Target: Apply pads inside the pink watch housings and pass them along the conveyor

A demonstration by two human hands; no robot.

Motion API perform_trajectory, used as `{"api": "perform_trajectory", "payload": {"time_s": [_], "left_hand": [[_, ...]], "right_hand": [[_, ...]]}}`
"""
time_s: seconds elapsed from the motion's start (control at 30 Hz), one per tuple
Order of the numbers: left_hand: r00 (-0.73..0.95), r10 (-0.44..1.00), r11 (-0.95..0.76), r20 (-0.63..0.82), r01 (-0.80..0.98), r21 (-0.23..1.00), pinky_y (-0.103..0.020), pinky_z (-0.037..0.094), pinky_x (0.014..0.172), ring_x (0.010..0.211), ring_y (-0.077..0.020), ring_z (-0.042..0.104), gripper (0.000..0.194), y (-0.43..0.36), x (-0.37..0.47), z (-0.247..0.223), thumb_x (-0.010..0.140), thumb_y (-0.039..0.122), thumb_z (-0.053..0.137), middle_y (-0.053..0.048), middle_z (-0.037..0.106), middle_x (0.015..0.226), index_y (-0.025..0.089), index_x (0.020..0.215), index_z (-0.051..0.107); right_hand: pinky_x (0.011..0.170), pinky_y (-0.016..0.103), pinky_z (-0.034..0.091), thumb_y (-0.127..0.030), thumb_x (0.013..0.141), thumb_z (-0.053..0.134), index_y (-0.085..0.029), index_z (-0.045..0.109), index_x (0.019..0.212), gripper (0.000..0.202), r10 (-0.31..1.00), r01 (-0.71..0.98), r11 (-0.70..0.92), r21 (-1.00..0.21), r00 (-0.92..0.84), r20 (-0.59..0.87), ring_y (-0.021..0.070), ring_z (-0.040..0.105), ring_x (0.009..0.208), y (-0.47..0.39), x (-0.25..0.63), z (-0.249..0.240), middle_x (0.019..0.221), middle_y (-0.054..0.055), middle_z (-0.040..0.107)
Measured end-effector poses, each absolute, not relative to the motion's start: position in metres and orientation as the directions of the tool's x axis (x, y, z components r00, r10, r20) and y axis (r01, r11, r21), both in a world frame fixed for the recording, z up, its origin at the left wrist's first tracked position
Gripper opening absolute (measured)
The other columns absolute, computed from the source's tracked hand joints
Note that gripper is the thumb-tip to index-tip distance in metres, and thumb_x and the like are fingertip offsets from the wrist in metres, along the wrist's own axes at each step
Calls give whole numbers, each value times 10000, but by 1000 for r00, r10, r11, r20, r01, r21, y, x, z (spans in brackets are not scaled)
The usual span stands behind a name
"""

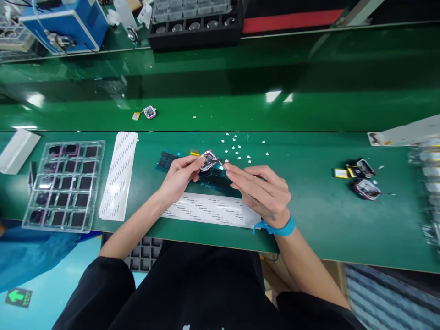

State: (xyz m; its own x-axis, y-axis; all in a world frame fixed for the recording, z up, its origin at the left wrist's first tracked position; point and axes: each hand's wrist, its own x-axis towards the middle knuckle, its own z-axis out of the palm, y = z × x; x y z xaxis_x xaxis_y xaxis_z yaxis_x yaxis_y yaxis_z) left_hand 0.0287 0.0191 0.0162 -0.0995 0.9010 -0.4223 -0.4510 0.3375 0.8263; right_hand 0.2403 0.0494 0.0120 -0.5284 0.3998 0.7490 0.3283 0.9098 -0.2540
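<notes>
Between the thumb and fingers of my left hand (181, 176) is an opened watch case (208, 161), its inner parts facing up. A yellow battery (194, 152) shows just behind it. My right hand (263, 190), with a blue band at the wrist, grips tweezers (222, 165) whose tips reach the case's right edge. Under both hands lies a dark sheet of strips (215, 181). Nearer to me is a white printed sheet (209, 208), partly covered by my right hand. Small white pieces (237, 147) are scattered on the table behind my hands.
A clear tray (63, 183) of dark square parts and a stack of white printed strips (118, 176) lie left. Two opened watch cases (367, 189) sit right; another opened case (150, 112) lies farther back. A blue box (65, 25) and a black rack (195, 36) stand on the shelf.
</notes>
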Motion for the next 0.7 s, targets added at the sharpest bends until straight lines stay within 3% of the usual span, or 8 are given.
{"api": "perform_trajectory", "payload": {"time_s": [0.13, 0.27, 0.43, 0.7], "left_hand": [[-238, 885, 253, -400, -475, 843, -182, 457, 469, 500, -72, 578, 120, 21, 28, 15, 755, 176, 776, 38, 622, 598, 176, 741, 656], [-272, 855, 270, -442, -495, 826, -209, 573, 574, 585, -123, 725, 256, 20, 28, 16, 740, 210, 771, 11, 718, 678, 198, 695, 520], [-238, 868, 292, -436, -466, 835, -195, 558, 494, 511, -128, 716, 313, 17, 30, 18, 701, 265, 786, 16, 714, 629, 205, 665, 481], [-207, 898, 295, -389, -372, 880, -204, 536, 422, 439, -143, 686, 353, 12, 33, 23, 675, 299, 800, 50, 642, 520, 220, 664, 456]], "right_hand": [[664, 336, 634, -2, 895, 719, -223, 485, 1542, 722, 360, 305, 928, -214, -580, 731, 207, 702, 834, 52, 241, 14, 1218, 60, 755], [687, 329, 647, -3, 909, 698, -273, 474, 1548, 728, 387, 283, 921, -267, -598, 702, 198, 714, 861, 51, 238, 13, 1223, 27, 758], [678, 333, 641, 6, 910, 690, -300, 494, 1533, 721, 466, 266, 884, -385, -578, 670, 204, 696, 871, 47, 237, 14, 1207, 22, 767], [726, 342, 647, -13, 921, 690, -203, 503, 1520, 656, 372, 251, 928, -275, -655, 657, 219, 701, 945, 48, 238, 15, 1225, 57, 761]]}}
